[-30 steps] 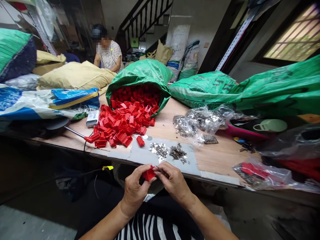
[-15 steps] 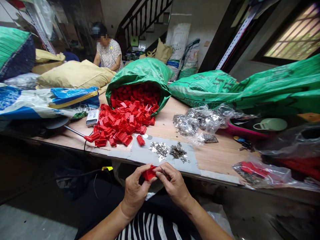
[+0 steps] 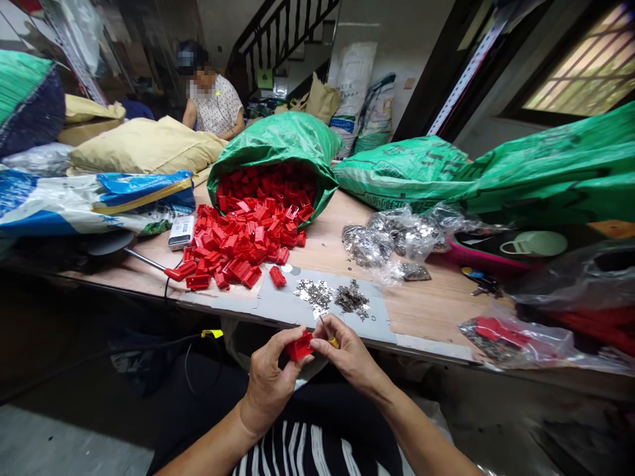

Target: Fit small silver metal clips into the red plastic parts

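My left hand (image 3: pixel 274 365) is closed around a small red plastic housing (image 3: pixel 299 345), gripping it between thumb and fingers in front of the table edge. My right hand (image 3: pixel 344 352) has a thin tool with a yellow handle (image 3: pixel 333 342) in its grip, its slim shaft pointing up and left; its exact kind is too small to tell. The right thumb and fingertips are at the right side of the red housing. Just beyond both hands, a pile of shiny flat metal pieces (image 3: pixel 313 295) and a pile of darker small metal pieces (image 3: pixel 351 297) lie on a grey mat (image 3: pixel 380 317).
Many red housings (image 3: pixel 238 241) spill from a green woven sack (image 3: pixel 278 139) on the table. Bags of metal parts (image 3: pixel 367 244) lie to the right, near a pale mug (image 3: pixel 538 243). A white device (image 3: pixel 181 231) stands left. Another person (image 3: pixel 215 106) sits beyond the sacks.
My right hand has shifted slightly right, and the yellow-handled tool in it now shows more clearly. The left hand still holds the red housing, almost unmoved.
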Demonstrator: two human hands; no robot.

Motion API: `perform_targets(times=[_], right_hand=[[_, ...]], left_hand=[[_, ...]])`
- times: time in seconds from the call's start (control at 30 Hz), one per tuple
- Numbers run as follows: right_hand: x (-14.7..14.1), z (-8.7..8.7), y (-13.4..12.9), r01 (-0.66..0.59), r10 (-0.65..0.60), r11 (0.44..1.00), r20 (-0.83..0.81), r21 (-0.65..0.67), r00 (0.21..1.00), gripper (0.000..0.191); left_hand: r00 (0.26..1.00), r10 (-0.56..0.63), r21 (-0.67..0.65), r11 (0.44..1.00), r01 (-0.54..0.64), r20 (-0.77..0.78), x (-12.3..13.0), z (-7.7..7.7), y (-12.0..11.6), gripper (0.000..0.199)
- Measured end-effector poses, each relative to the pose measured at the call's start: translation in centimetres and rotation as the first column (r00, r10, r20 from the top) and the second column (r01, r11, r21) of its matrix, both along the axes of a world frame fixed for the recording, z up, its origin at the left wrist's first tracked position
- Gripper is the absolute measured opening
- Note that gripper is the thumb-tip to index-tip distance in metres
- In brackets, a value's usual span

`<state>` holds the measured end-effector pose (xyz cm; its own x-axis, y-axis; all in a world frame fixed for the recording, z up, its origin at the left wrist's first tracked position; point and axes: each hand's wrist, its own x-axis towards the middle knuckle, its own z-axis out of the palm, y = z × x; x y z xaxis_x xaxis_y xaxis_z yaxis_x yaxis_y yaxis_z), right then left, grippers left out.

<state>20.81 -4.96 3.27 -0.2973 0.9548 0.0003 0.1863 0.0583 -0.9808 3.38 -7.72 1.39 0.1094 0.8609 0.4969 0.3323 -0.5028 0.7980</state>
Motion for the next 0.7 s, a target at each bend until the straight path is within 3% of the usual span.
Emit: perform_targets(times=[0.17, 0.37, 0.53, 0.7], right_hand=[[0.1, -0.5, 0.0, -0.057, 0.058, 0.998, 0.025, -0.035, 0.998, 0.023], [0.0, -1.4, -0.6, -0.032, 0.022, 0.988, -0.063, -0.153, 0.998, 0.032], [0.1, -1.8, -0.9, -0.167, 0.094, 0.933, -0.233, -0.318, 0.968, 0.038], [0.2, -1.2, -0.9, -0.234, 0.113, 0.894, -0.313, -0.381, 0.943, 0.04]], left_hand=[[0.999, -0.037, 0.037, 0.999, 0.038, -0.028, 0.4, 0.1, -0.1, 0.039], [0.998, -0.044, 0.0, 0.999, 0.044, -0.052, 0.4, -0.6, -0.4, 0.039], [0.998, -0.046, -0.042, 0.998, 0.045, -0.03, 0.1, -0.7, -0.6, 0.037], [0.996, -0.089, -0.097, 0.991, 0.09, 0.021, -0.1, -0.6, -0.6, 0.034]])
